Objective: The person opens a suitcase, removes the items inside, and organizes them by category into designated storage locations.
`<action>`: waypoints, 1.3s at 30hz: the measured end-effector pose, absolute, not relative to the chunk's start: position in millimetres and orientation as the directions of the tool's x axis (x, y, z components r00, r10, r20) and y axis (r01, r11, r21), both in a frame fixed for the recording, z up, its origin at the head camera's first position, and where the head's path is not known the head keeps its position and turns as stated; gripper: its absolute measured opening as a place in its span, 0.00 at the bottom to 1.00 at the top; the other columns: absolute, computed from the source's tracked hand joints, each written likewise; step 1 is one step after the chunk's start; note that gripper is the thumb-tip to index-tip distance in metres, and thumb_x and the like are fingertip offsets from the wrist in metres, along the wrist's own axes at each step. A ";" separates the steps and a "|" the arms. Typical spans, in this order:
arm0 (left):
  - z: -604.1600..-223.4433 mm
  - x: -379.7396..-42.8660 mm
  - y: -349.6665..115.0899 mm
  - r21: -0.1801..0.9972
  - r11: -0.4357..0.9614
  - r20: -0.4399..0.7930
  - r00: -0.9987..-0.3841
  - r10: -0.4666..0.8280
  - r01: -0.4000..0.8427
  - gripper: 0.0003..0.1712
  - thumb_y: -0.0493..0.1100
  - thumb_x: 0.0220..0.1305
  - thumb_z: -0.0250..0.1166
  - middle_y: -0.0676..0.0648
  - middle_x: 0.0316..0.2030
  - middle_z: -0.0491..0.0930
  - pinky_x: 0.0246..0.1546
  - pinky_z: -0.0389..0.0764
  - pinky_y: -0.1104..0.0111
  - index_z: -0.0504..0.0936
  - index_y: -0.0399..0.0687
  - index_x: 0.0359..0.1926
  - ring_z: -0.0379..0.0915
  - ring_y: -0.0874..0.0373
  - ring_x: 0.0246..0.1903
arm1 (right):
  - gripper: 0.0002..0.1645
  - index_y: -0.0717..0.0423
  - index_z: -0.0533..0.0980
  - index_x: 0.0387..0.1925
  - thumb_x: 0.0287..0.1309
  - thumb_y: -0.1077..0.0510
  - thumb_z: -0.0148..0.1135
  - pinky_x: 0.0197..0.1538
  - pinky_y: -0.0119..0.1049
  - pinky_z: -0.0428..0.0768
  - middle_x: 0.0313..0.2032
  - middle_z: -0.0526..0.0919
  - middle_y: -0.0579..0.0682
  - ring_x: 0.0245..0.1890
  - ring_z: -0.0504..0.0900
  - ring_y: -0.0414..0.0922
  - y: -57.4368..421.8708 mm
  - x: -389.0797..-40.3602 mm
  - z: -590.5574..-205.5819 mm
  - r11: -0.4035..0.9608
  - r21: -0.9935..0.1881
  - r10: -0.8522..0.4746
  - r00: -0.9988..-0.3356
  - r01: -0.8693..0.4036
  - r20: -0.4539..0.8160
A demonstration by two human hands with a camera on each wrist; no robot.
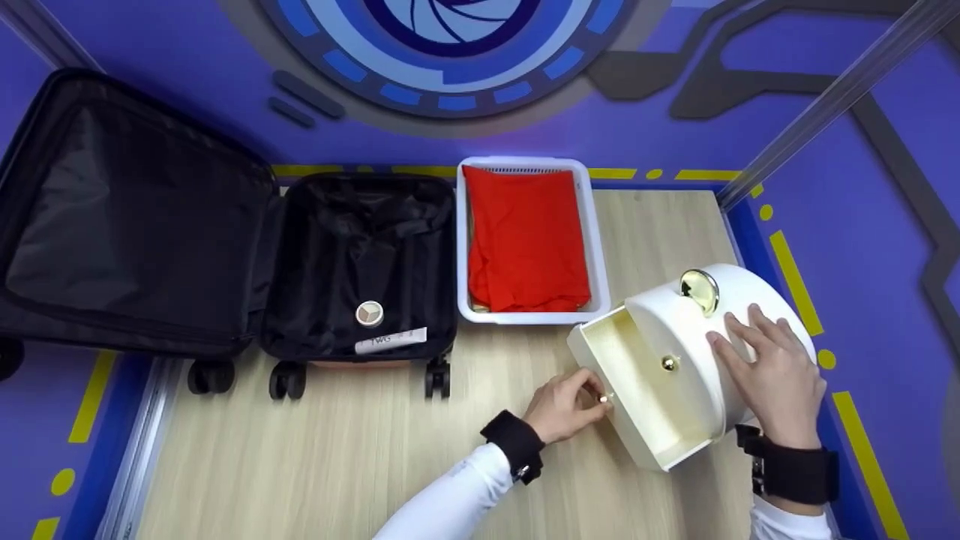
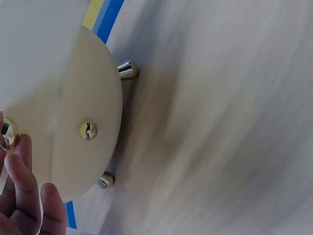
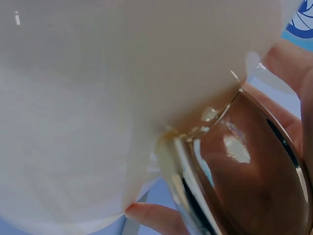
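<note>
A white cosmetics organizer (image 1: 761, 352) with a rounded body stands at the right with one drawer (image 1: 630, 390) pulled out. My left hand (image 1: 562, 405) pinches the gold knob (image 2: 9, 134) on that drawer's front between thumb and fingers. Inside, the drawer shows a bare cream bottom. Another gold knob (image 1: 670, 363) sits on the front above it. Spread fingers of my right hand (image 1: 780, 375) rest on the curved white body, steadying contact behind the gold handle (image 1: 700, 291). Close up in the right wrist view, the gold handle (image 3: 249, 161) hides part of that hand.
An open black suitcase (image 1: 360, 270) lies at the left, holding a small round palette (image 1: 370, 313) and a white tube (image 1: 391, 340). Beside it, a white basket (image 1: 601, 289) holds folded red cloth (image 1: 529, 240). Purple walls (image 1: 660, 142) border the wooden table (image 1: 315, 457).
</note>
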State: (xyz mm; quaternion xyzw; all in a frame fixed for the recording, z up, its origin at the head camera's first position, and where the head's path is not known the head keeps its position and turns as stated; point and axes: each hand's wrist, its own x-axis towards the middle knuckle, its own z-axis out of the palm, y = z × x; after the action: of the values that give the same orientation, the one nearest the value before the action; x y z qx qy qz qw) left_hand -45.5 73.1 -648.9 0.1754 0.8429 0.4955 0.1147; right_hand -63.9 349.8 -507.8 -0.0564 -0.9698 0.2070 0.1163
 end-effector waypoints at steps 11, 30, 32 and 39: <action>-654.4 -27.1 51.0 0.880 0.416 0.047 -0.914 0.403 0.228 0.10 0.48 0.72 0.75 0.46 0.40 0.91 0.33 0.65 0.84 0.84 0.51 0.47 0.66 0.77 0.29 | 0.30 0.56 0.87 0.65 0.69 0.47 0.78 0.57 0.89 0.75 0.75 0.81 0.64 0.77 0.74 0.77 349.1 -64.1 -508.1 0.914 -0.401 0.154 -0.968 0.064 0.196; -650.0 -31.2 42.8 0.849 0.462 0.084 -0.928 0.364 0.258 0.10 0.46 0.71 0.74 0.49 0.37 0.87 0.33 0.65 0.83 0.84 0.52 0.48 0.73 0.70 0.29 | 0.30 0.56 0.87 0.66 0.69 0.46 0.78 0.57 0.89 0.75 0.75 0.80 0.64 0.78 0.73 0.77 348.4 -63.1 -509.0 0.909 -0.410 0.158 -0.971 0.072 0.180; -649.9 -31.9 41.7 0.849 0.459 0.083 -0.924 0.373 0.262 0.10 0.46 0.72 0.74 0.49 0.38 0.89 0.33 0.66 0.84 0.84 0.52 0.49 0.77 0.66 0.29 | 0.30 0.56 0.87 0.66 0.69 0.46 0.78 0.57 0.89 0.75 0.75 0.80 0.64 0.78 0.73 0.77 348.9 -62.9 -508.7 0.910 -0.407 0.164 -0.970 0.079 0.180; -648.7 -31.7 35.0 0.849 0.456 0.078 -0.915 0.395 0.269 0.12 0.51 0.75 0.75 0.50 0.44 0.90 0.35 0.68 0.84 0.87 0.54 0.52 0.87 0.53 0.35 | 0.31 0.55 0.86 0.67 0.70 0.45 0.77 0.56 0.88 0.76 0.76 0.79 0.63 0.78 0.72 0.77 349.4 -64.0 -507.3 0.913 -0.400 0.163 -0.972 0.084 0.170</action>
State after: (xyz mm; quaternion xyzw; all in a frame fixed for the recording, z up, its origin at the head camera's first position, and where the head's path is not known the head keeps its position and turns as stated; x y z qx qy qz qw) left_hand -31.7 35.0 -648.7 0.1950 0.8507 0.4838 0.0653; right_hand -64.0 349.4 -507.3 -0.0635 -0.9728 0.1990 0.1002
